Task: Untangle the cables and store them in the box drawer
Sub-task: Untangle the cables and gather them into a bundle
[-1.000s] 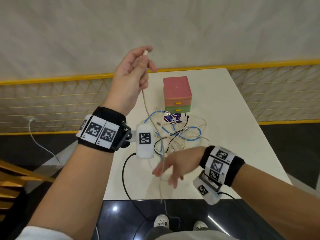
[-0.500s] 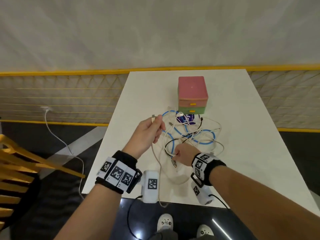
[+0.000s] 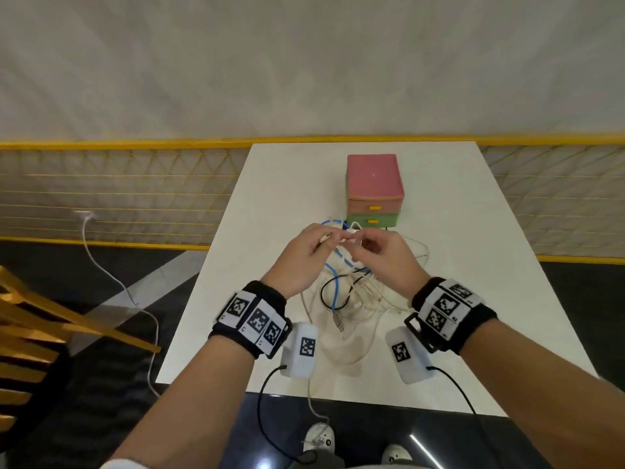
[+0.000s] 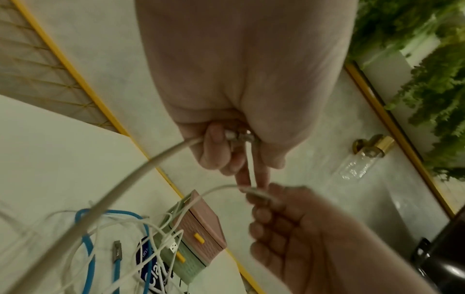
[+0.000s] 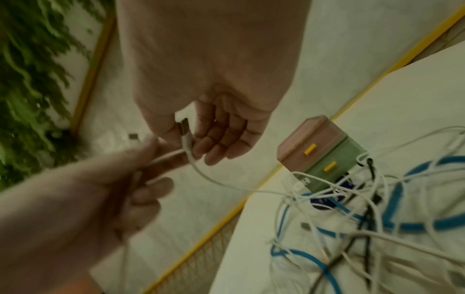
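I hold both hands close together above the cable tangle (image 3: 351, 292), just in front of the box. My left hand (image 3: 329, 236) grips the plug end of a beige cable (image 4: 151, 167), which droops to the table. Thumb and fingers of my right hand (image 3: 355, 240) pinch the USB plug of a thin white cable (image 5: 185, 129) that runs back into the tangle. Blue, black and white cables lie looped together on the white table (image 3: 473, 265). The box (image 3: 373, 184) has a pink drawer over a green one, both shut, with yellow handles.
A yellow mesh fence (image 3: 118, 194) runs behind and beside the table. At the left stands a wooden chair (image 3: 40, 326), with a white cord (image 3: 111, 279) trailing on the dark floor. The table's near edge is just below my wrists.
My left hand came down from high above the table with the beige cable end. My right hand rose from the tangle with a white plug, and both hands now meet in front of the box.
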A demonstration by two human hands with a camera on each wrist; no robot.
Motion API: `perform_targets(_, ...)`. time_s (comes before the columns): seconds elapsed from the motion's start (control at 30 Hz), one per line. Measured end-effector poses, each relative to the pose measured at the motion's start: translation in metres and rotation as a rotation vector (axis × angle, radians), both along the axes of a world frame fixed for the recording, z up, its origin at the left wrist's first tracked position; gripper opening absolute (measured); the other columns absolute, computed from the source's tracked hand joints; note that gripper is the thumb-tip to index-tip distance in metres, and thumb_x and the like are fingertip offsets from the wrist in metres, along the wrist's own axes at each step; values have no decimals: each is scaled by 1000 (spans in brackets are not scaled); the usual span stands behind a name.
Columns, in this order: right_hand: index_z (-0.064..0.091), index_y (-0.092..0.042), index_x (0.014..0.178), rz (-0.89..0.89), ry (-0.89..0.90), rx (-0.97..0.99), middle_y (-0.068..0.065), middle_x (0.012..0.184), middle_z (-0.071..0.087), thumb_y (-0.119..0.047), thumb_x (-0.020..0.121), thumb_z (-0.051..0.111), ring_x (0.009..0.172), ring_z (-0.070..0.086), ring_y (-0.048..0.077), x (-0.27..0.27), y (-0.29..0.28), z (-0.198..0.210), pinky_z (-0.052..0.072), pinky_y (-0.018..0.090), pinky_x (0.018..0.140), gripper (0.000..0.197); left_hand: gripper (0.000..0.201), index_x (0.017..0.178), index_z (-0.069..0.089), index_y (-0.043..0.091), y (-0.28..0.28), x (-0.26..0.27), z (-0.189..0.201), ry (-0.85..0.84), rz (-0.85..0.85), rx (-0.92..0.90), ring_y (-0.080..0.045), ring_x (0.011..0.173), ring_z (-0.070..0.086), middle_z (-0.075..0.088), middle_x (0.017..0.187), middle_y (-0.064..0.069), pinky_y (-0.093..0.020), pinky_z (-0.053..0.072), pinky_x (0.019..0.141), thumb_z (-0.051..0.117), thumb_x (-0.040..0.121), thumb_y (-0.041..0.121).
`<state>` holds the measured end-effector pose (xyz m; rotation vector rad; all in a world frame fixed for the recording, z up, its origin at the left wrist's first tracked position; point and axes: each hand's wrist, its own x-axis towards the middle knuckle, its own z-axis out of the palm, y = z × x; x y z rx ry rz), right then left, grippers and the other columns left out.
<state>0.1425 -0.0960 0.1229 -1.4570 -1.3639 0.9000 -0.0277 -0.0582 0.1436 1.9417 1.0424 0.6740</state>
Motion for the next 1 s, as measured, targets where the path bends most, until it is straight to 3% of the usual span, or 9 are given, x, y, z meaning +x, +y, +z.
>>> perform_targets(0.1,69,-11,78,-1,126,21,3,66,65,-22,90,62,64,59,10,7,0,21,49,25,67,18,23,120,64,16,1,17,1,-18,-51,-3,12,93,56,61,103,14,-4,39,83,52,100,16)
perform_targets(0.23,63,-5,95,-15,311,48,21,91,65,-23,95,54,68,64,22,14,0,26,53,32,70,20,19,115,63,19,4,31,5,-150,20,-2,-3,62,50,59,67,18,-20,42,67,51,101,25)
perform_targets(0.3,57,-5,109,88,338,-4,14,106,63,-10,96,49,70,65,27,14,2,21,53,34,69,15,22,118,59,21,7,34,11,-225,32,-8,-6,58,45,51,58,14,-21,41,65,45,103,27)
perform_targets(0.43,54,-17,100,346,-29,-82,-6,98,60,-5,94,48,80,66,14,-3,12,1,51,18,70,15,21,107,53,13,10,40,30,-335,72,-15,-8,52,38,41,58,5,-23,40,59,35,106,23)
perform_targets(0.53,56,-7,93,307,-232,-117,6,91,62,-12,99,41,83,60,17,-3,27,-24,44,23,76,17,27,86,48,16,14,37,56,-492,132,6,-9,54,37,37,59,11,-21,41,60,32,107,22)
perform_targets(0.63,59,-5,95,119,-342,-174,14,96,65,-15,101,36,89,60,25,16,35,-34,38,25,76,26,30,76,47,20,15,24,80,-650,126,-92,-10,44,24,32,51,12,-21,29,40,40,105,27)
perform_targets(0.77,60,-8,82,7,-326,-53,8,80,66,-20,102,36,78,65,25,34,43,-9,52,40,81,33,6,94,64,23,15,16,79,-272,67,67,-2,44,34,52,68,15,-17,31,45,60,96,27)
perform_targets(0.87,62,2,87,10,-250,66,16,77,68,-17,101,39,71,67,22,33,42,19,56,35,75,33,33,130,56,26,14,26,58,121,-12,65,1,71,50,56,99,24,-11,39,62,56,98,34)
perform_targets(1.0,58,-4,84,36,-182,153,6,75,64,-14,100,42,62,64,-2,35,37,39,50,12,62,24,24,98,60,17,11,39,52,139,39,-15,-1,50,48,50,62,13,-14,32,46,47,102,36)
